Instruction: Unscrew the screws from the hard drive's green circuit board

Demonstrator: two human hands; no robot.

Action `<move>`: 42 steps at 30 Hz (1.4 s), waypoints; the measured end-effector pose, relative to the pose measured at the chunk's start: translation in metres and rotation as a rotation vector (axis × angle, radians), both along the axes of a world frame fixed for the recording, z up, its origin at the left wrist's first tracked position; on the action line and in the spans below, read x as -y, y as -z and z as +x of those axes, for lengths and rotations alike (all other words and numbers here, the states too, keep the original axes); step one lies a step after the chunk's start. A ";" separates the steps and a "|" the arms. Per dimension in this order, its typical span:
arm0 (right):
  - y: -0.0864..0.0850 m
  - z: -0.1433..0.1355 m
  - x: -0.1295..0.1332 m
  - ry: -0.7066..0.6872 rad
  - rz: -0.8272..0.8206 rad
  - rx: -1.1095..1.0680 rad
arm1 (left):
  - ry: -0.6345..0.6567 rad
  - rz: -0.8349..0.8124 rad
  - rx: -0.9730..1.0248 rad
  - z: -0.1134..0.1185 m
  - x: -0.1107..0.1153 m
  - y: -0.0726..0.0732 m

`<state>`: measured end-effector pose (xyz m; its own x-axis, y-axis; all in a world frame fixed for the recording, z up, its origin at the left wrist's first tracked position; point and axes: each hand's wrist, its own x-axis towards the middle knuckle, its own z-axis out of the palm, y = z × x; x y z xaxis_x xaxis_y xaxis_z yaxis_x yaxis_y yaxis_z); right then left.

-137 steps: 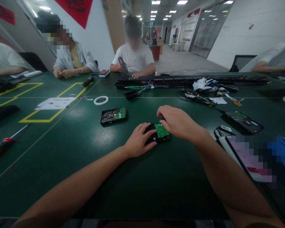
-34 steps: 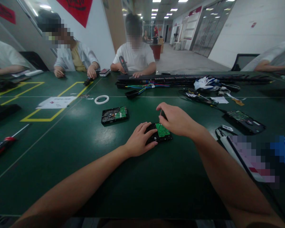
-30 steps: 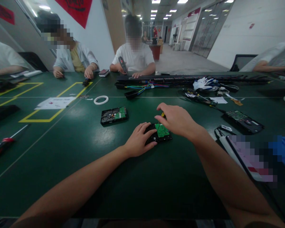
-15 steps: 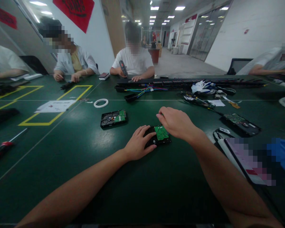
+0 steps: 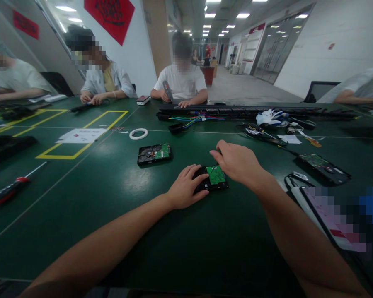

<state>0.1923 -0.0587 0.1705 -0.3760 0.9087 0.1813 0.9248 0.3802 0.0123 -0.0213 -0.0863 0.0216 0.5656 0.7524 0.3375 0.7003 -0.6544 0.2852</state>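
A black hard drive point(image 5: 219, 186) with a green circuit board point(image 5: 216, 175) facing up lies on the table before me. My left hand point(image 5: 186, 186) grips its left part, fingers across the top and thumb along the near edge. Over the board's far right side, my right hand point(image 5: 236, 161) is closed with fingers curled together. A thin dark line shows on the board below that hand; whatever the fingers hold is hidden. A second hard drive point(image 5: 154, 154) lies to the far left of my hands, also board side up.
At left lie a red-and-black screwdriver point(image 5: 14, 188) and a paper sheet point(image 5: 81, 135). A white tape roll point(image 5: 138, 133) sits farther back. Another drive point(image 5: 323, 169) and a white device point(image 5: 326, 223) lie right. Cables and gloves point(image 5: 270, 118) are beyond; co-workers sit across.
The camera view has shifted, so the scene sits slightly farther right. Both hands stay at the same hard drive, the left on it and the right closed over it.
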 end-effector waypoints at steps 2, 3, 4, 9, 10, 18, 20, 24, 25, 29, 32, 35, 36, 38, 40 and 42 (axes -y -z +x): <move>0.001 0.002 -0.001 -0.028 -0.007 -0.003 | -0.002 -0.004 0.008 0.000 0.000 0.000; 0.001 0.004 -0.002 -0.061 -0.017 -0.015 | -0.003 -0.006 0.010 0.000 0.001 0.000; 0.002 0.005 -0.002 -0.106 -0.031 -0.034 | -0.003 -0.007 0.010 0.000 0.001 0.000; -0.001 0.012 -0.003 -0.281 -0.123 -0.195 | 0.005 -0.011 0.005 0.000 0.000 0.000; -0.002 0.012 -0.003 -0.299 -0.145 -0.213 | 0.008 -0.010 0.001 0.000 0.000 0.000; 0.003 0.006 -0.004 0.034 -0.011 -0.015 | 0.010 0.000 0.008 0.000 -0.001 0.001; 0.004 0.007 -0.006 -0.017 -0.018 -0.023 | 0.015 -0.003 0.009 0.000 -0.001 0.000; 0.004 0.009 -0.008 -0.170 -0.045 -0.110 | 0.007 -0.006 -0.001 0.000 0.000 -0.001; 0.004 0.009 -0.008 -0.203 -0.052 -0.134 | 0.005 -0.007 -0.007 0.000 0.000 -0.001; 0.004 0.010 -0.007 -0.282 -0.094 -0.204 | 0.008 -0.003 -0.015 0.000 -0.001 0.000; 0.004 0.011 -0.006 -0.302 -0.114 -0.228 | 0.007 -0.006 -0.007 -0.001 -0.001 0.000; 0.004 0.010 -0.005 -0.295 -0.111 -0.237 | 0.009 -0.007 -0.005 0.000 0.000 -0.001; 0.004 0.009 -0.004 -0.266 -0.102 -0.222 | 0.008 -0.006 -0.007 0.000 0.000 -0.001; 0.004 0.007 -0.003 -0.160 -0.067 -0.153 | 0.007 -0.003 -0.011 0.000 0.000 -0.001; 0.004 0.005 -0.002 -0.045 -0.024 -0.060 | 0.006 -0.003 -0.014 0.000 0.000 -0.001; 0.003 0.004 -0.001 0.000 -0.005 0.006 | 0.008 0.002 -0.013 0.000 -0.001 0.000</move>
<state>0.1963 -0.0578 0.1676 -0.3771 0.9095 0.1747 0.9247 0.3803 0.0157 -0.0212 -0.0856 0.0216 0.5757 0.7475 0.3313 0.6990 -0.6602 0.2748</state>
